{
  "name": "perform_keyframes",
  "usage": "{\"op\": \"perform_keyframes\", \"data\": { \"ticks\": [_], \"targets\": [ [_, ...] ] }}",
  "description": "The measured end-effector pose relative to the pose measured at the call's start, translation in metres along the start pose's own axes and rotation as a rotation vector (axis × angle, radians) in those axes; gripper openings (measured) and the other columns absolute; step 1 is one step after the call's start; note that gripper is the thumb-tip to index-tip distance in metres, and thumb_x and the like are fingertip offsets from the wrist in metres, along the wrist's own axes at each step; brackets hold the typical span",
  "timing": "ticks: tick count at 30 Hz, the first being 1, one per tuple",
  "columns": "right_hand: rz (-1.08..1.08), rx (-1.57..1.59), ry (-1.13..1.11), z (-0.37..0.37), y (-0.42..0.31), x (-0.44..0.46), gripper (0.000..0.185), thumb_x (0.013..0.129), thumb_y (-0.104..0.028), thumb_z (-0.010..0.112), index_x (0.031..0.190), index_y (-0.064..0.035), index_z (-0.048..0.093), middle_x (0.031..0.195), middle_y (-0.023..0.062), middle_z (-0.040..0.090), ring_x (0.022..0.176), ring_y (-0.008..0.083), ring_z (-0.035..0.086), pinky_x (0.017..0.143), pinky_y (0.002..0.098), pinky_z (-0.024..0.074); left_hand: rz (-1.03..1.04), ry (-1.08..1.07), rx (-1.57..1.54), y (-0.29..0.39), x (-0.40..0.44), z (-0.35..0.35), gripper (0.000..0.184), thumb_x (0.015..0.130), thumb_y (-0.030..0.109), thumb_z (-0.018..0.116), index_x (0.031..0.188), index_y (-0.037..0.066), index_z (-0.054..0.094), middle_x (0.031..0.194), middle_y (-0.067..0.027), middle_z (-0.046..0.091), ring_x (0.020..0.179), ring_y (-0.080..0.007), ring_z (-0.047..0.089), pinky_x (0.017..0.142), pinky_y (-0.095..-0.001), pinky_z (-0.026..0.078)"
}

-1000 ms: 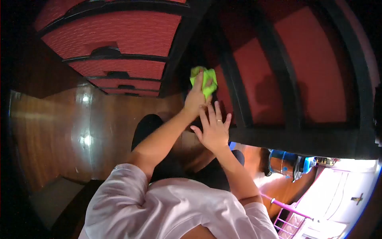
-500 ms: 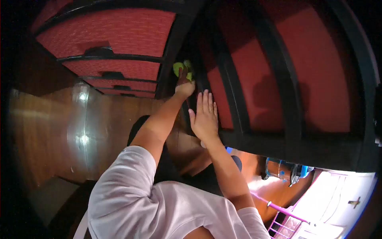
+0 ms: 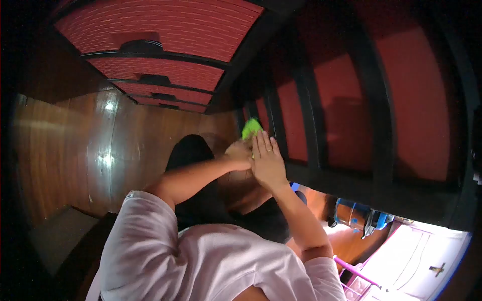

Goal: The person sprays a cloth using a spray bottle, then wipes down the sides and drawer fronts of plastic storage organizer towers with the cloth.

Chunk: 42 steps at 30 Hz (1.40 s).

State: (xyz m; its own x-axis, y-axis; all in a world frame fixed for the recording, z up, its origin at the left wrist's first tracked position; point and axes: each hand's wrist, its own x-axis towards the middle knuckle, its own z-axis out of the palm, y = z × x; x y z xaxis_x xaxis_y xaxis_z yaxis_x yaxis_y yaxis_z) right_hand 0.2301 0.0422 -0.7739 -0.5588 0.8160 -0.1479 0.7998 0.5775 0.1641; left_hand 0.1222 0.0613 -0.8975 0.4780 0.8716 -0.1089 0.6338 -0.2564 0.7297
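Beside the lower part of the dark slatted panel, my left hand [image 3: 238, 152] is closed on a bright green cloth [image 3: 251, 128], its fingers slightly blurred and partly hidden. My right hand [image 3: 269, 164] lies just to the right, back up and fingers stretched out, with a ring on one finger. Its fingertips overlap the cloth's lower edge, and it touches or nearly touches my left hand. The red panel with black slats [image 3: 316, 115] rises past both hands.
Red woven-front drawers [image 3: 165, 27] with black handles stand at the upper left. Shiny brown wooden floor [image 3: 135, 145] runs below them. At the lower right are a blue-trimmed container [image 3: 350, 214], a pink rail [image 3: 355, 271] and a white surface bearing a small cross [image 3: 437, 270].
The left hand reached farther up into the corner with the cloth, then drew back down beside the right hand. The right hand's fingers closed together somewhat, and the view shifted.
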Motion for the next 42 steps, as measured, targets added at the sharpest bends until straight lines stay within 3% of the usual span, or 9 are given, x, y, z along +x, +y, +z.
{"op": "perform_keyframes", "data": {
  "ticks": [3, 4, 7, 13, 26, 32, 36, 37, 42],
  "targets": [
    [-0.083, 0.003, -0.058, -0.008, 0.001, -0.007, 0.059, 0.085, -0.031, 0.054, 0.131, 0.0034, 0.041, 0.141, 0.0207, 0.034, 0.134, 0.0308, 0.027, 0.111, 0.0451, 0.0189, -0.286, 0.216, 0.11, -0.038, 0.036, -0.004, 0.061, 0.088, 0.025, 0.046, 0.141, 0.003, 0.024, 0.143, -0.029, 0.022, 0.128, -0.047, 0.03, 0.106, -0.043, 0.03],
    [-0.114, 0.054, -0.064, -0.013, 0.0, -0.006, 0.058, 0.085, -0.031, 0.053, 0.13, 0.0035, 0.042, 0.14, 0.0203, 0.036, 0.134, 0.0305, 0.028, 0.111, 0.045, 0.0191, -0.084, -0.019, 0.576, -0.074, 0.059, -0.002, 0.045, 0.089, 0.024, 0.044, 0.125, -0.002, 0.049, 0.125, -0.0376, 0.042, 0.123, -0.049, 0.036, 0.102, -0.0467, 0.034],
    [-0.14, 0.034, -0.074, -0.012, 0.001, 0.0, 0.057, 0.086, -0.033, 0.052, 0.13, 0.0017, 0.043, 0.139, 0.019, 0.037, 0.134, 0.0307, 0.029, 0.111, 0.0461, 0.0185, -0.521, 0.24, -0.27, -0.096, 0.097, -0.034, 0.044, 0.092, 0.029, 0.038, 0.116, -0.002, 0.056, 0.114, -0.0331, 0.053, 0.111, -0.0427, 0.051, 0.096, -0.0458, 0.04],
    [-0.16, -0.02, -0.125, -0.003, -0.005, 0.005, 0.055, 0.088, -0.038, 0.049, 0.131, -0.0039, 0.044, 0.138, 0.0173, 0.039, 0.132, 0.0323, 0.03, 0.109, 0.0492, 0.019, -0.668, 0.311, -0.246, -0.122, 0.159, -0.057, 0.045, 0.091, 0.033, 0.039, 0.12, 0.001, 0.055, 0.12, -0.0291, 0.051, 0.115, -0.0384, 0.05, 0.098, -0.0446, 0.039],
    [-0.145, 0.085, -0.047, -0.004, -0.009, 0.002, 0.055, 0.087, -0.042, 0.05, 0.128, -0.006, 0.048, 0.135, 0.0174, 0.042, 0.131, 0.0327, 0.032, 0.108, 0.0491, 0.0217, -0.699, -0.246, -0.031, -0.107, 0.119, 0.006, 0.05, 0.089, 0.04, 0.04, 0.127, 0.008, 0.052, 0.132, -0.0204, 0.047, 0.122, -0.0293, 0.047, 0.101, -0.0421, 0.037],
    [-0.167, 0.126, -0.069, -0.007, -0.003, 0.004, 0.056, 0.087, -0.043, 0.05, 0.13, -0.007, 0.047, 0.138, 0.0175, 0.039, 0.133, 0.0319, 0.028, 0.109, 0.0491, 0.0205, -0.301, -0.231, 0.236, -0.106, 0.07, 0.063, 0.065, 0.085, 0.042, 0.045, 0.139, 0.009, 0.032, 0.15, -0.0164, 0.016, 0.134, -0.0349, 0.028, 0.105, -0.0429, 0.032],
    [-0.143, 0.168, -0.081, -0.001, -0.007, 0.003, 0.058, 0.087, -0.043, 0.05, 0.131, -0.0061, 0.045, 0.14, 0.0193, 0.035, 0.135, 0.0328, 0.025, 0.109, 0.049, 0.019, -0.352, -0.426, 0.192, -0.098, 0.099, 0.009, 0.044, 0.078, 0.033, 0.051, 0.11, 0.005, 0.063, 0.116, -0.0189, 0.059, 0.106, -0.0316, 0.059, 0.089, -0.0408, 0.047],
    [-0.133, 0.181, -0.086, -0.001, -0.005, 0.006, 0.058, 0.087, -0.042, 0.05, 0.132, -0.0059, 0.044, 0.14, 0.02, 0.034, 0.135, 0.0332, 0.024, 0.11, 0.0488, 0.0187, -0.287, -0.232, 0.264, -0.1, 0.1, 0.012, 0.033, 0.076, 0.027, 0.051, 0.092, 0.006, 0.07, 0.092, -0.0147, 0.068, 0.089, -0.0305, 0.065, 0.08, -0.0393, 0.052],
    [0.053, 0.206, 0.017, 0.022, -0.014, 0.021, 0.06, 0.087, -0.036, 0.051, 0.134, -0.0009, 0.039, 0.143, 0.023, 0.028, 0.136, 0.0346, 0.021, 0.111, 0.0446, 0.019, -0.632, -0.142, -0.025, -0.108, 0.12, -0.008, 0.035, 0.079, 0.028, 0.05, 0.103, 0.008, 0.066, 0.106, -0.0156, 0.064, 0.099, -0.0308, 0.062, 0.087, -0.0417, 0.048]
  ]
}}
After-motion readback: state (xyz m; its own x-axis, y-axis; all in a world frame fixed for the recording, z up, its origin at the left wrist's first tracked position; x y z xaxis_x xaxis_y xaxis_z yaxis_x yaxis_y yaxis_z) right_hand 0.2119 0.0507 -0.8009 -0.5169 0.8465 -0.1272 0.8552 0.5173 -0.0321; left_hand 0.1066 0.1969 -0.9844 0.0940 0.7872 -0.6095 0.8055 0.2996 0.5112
